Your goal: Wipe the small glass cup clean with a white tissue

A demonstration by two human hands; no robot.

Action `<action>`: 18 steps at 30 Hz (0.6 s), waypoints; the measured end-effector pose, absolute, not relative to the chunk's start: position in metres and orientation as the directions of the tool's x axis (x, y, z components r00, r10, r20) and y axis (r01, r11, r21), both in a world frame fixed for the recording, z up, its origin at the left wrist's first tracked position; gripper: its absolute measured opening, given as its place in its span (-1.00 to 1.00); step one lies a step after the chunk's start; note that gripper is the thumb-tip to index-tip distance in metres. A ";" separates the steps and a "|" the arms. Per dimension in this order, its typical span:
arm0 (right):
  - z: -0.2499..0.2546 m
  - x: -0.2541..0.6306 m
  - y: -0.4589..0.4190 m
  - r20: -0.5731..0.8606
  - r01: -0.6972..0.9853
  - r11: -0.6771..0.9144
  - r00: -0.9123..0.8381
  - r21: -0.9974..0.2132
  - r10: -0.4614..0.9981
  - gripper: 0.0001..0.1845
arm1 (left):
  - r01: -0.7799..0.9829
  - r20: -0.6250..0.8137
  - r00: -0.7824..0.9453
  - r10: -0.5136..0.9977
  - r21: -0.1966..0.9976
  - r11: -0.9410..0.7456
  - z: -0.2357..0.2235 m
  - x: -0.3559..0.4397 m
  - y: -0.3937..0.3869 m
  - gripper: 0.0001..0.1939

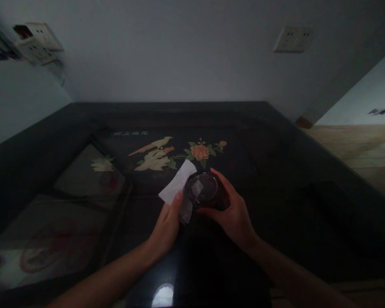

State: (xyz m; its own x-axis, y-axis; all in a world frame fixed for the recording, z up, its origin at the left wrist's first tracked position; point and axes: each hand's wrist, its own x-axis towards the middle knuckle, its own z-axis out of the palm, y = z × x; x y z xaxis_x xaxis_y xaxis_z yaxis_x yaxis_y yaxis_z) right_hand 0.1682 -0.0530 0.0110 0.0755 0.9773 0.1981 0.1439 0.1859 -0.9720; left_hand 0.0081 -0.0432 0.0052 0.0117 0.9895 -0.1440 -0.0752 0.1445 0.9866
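Observation:
A dark round object with a glossy circular face [204,187] is held over the glass tabletop; in this dim light I cannot make out its kind. My right hand [232,209] wraps round its right side, thumb below and fingers above. In my left hand [167,222] a white tissue [179,182] is pinched under the thumb. The tissue lies against the left side of the round object, and some of it hangs below. The left fingers are mostly hidden behind the tissue.
The dark glossy table [259,141] bears a bird-and-flower picture [154,156] and reflections at left. Behind it rises a pale wall [167,55] with sockets [294,38] at right and more sockets [40,45] at left. Wooden floor [362,145] shows beyond the right edge.

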 end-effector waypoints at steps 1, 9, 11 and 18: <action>0.011 0.169 -0.052 0.201 0.143 0.188 0.082 -0.972 0.976 -0.10 | -0.049 -0.128 0.006 0.992 0.991 0.128 0.008 0.009 -0.045 -0.36; 0.008 0.171 -0.048 0.189 0.100 0.176 0.133 -0.979 0.973 -0.07 | -0.072 -0.153 0.097 0.983 0.984 0.161 0.004 0.012 -0.061 -0.38; 0.008 0.171 -0.049 0.190 0.126 0.173 0.132 -0.977 0.973 -0.08 | -0.101 -0.170 0.108 0.979 0.978 0.181 -0.001 0.012 -0.062 -0.39; 0.012 0.167 -0.058 0.217 0.211 0.209 0.013 -0.955 0.976 -0.09 | -0.112 -0.150 0.030 0.988 0.982 0.153 0.006 0.007 -0.047 -0.41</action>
